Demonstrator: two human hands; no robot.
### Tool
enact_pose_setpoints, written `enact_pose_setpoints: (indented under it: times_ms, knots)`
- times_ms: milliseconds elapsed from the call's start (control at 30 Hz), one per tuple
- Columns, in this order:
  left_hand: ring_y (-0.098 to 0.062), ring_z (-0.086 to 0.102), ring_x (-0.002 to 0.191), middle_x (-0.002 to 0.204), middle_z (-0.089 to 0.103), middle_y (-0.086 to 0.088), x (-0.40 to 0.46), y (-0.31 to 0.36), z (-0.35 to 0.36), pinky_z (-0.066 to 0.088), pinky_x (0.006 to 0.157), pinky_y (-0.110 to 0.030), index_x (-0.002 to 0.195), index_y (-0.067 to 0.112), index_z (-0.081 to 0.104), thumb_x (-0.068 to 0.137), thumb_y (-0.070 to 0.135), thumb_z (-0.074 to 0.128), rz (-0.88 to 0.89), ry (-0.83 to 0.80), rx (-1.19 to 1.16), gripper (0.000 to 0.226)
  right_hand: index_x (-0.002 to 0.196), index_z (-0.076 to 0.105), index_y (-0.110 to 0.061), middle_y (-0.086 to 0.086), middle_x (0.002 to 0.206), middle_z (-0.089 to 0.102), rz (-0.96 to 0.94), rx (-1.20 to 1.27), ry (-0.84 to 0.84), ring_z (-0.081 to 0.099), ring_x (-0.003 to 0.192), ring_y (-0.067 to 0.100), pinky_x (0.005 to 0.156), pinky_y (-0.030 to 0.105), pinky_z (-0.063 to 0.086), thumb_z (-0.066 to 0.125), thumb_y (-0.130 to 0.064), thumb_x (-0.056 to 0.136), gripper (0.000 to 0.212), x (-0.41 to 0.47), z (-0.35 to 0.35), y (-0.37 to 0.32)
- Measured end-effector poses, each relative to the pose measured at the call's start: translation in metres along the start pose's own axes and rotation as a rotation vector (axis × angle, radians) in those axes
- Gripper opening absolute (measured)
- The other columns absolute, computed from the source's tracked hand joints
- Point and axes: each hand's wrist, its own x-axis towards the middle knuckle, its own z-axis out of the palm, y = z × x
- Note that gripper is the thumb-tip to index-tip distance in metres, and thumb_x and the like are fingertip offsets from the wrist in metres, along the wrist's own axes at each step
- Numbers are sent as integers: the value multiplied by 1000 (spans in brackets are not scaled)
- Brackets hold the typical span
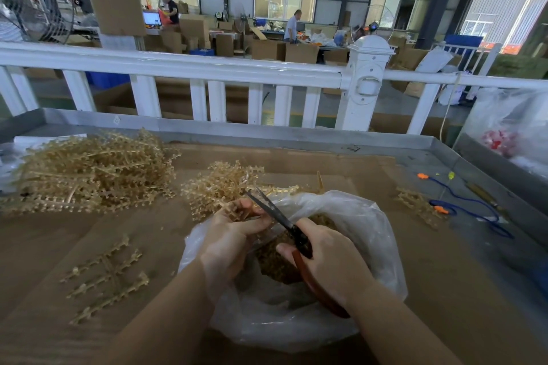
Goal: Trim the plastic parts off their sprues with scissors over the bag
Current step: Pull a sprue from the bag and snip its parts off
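Holding a tan sprue (237, 210) in curled fingers, the left hand (228, 243) keeps it above the clear plastic bag (355, 216) on the tabletop (444, 290). The right hand (332, 264) grips red-handled scissors (284, 222) — blades apart at the sprue. Cut parts (272, 264) lie inside the bag; a big sprue pile (95, 169) sits far left.
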Motion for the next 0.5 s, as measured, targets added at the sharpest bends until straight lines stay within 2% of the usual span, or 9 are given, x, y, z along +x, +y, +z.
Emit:
enact_pose_setpoints:
  times_ms: [67, 133, 233, 367, 433, 500]
  knots:
    - [-34, 62, 90, 97, 59, -24, 0, -1, -1, 54, 80, -37, 108, -1, 54, 74, -21, 58, -6, -8, 24, 40, 102, 55, -25, -8, 89, 63, 4, 11, -9, 58, 84, 6, 80, 28, 50, 47, -57, 89, 36, 1, 0, 1]
    - [-33, 63, 88, 92, 61, -22, 0, -2, -1, 54, 79, -36, 105, -1, 55, 74, -22, 58, -3, -7, 51, 38, 104, 55, -25, -7, 92, 63, 4, 7, -26, 58, 86, 6, 82, 29, 50, 46, -58, 89, 38, 1, 0, 1]
    - [-37, 62, 94, 95, 60, -25, 1, -3, -2, 52, 85, -41, 105, -2, 55, 73, -23, 58, 1, -6, 64, 38, 108, 55, -26, -7, 95, 64, 8, 13, -35, 59, 89, 6, 83, 28, 50, 45, -58, 89, 38, 0, -1, 1]
    - [-40, 63, 96, 94, 63, -25, 3, -3, -2, 52, 89, -46, 89, 1, 56, 71, -23, 60, 2, -8, 85, 31, 109, 56, -23, -6, 96, 66, 7, 20, -31, 62, 89, 8, 83, 29, 51, 47, -55, 90, 39, 0, -2, 0]
    - [-41, 63, 96, 94, 64, -25, 4, -4, -3, 54, 84, -45, 87, 2, 56, 70, -23, 62, -11, -2, 95, 31, 108, 58, -21, -5, 95, 68, -1, 10, -27, 63, 88, 10, 81, 30, 51, 48, -54, 91, 39, 0, -2, 1]
    - [-40, 64, 98, 99, 65, -26, 4, -5, -5, 55, 78, -41, 95, 3, 55, 68, -21, 64, -26, 13, 104, 37, 108, 58, -20, -5, 95, 68, -5, -13, -26, 64, 88, 11, 81, 30, 51, 48, -53, 91, 38, -1, -2, 2]
